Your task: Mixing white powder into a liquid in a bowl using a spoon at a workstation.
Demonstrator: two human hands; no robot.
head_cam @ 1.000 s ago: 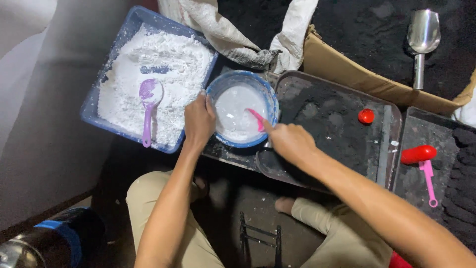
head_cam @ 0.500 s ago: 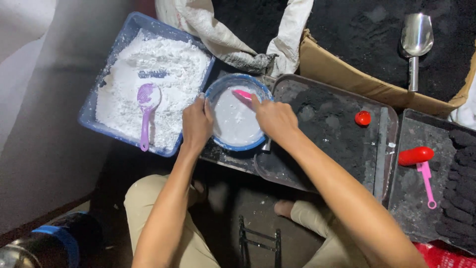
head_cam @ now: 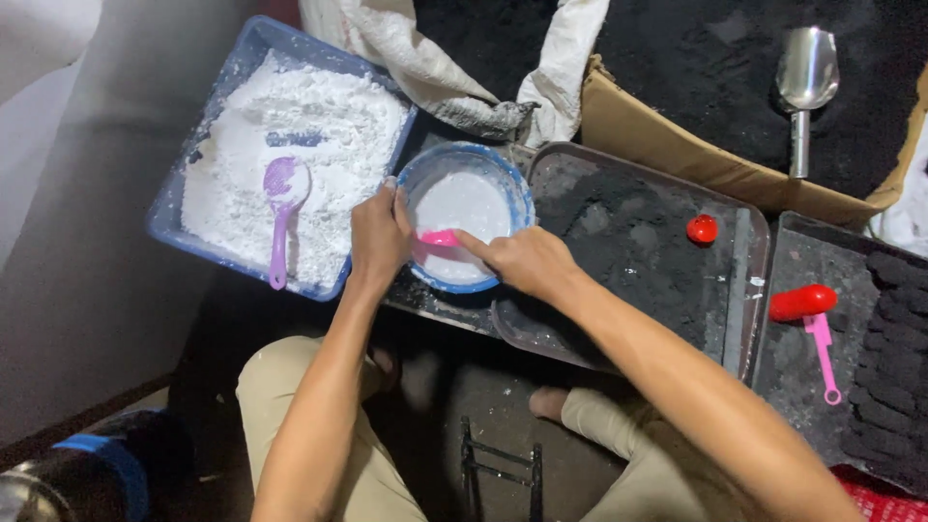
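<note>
Pink spoon (head_cam: 440, 238) swept nearer — left hand (head_cam: 379, 239).

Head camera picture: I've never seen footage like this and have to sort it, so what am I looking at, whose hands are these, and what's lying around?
The camera sits on a person's head and looks down, so the two bare arms are that person's own. The left hand grips the rim of a blue bowl of white mixture. The right hand holds a pink spoon in it. Left of the bowl is a blue tray of white powder with a purple scoop. To the right are dark trays of black powder, a red cylinder, a small red cap and a metal scoop.
</note>
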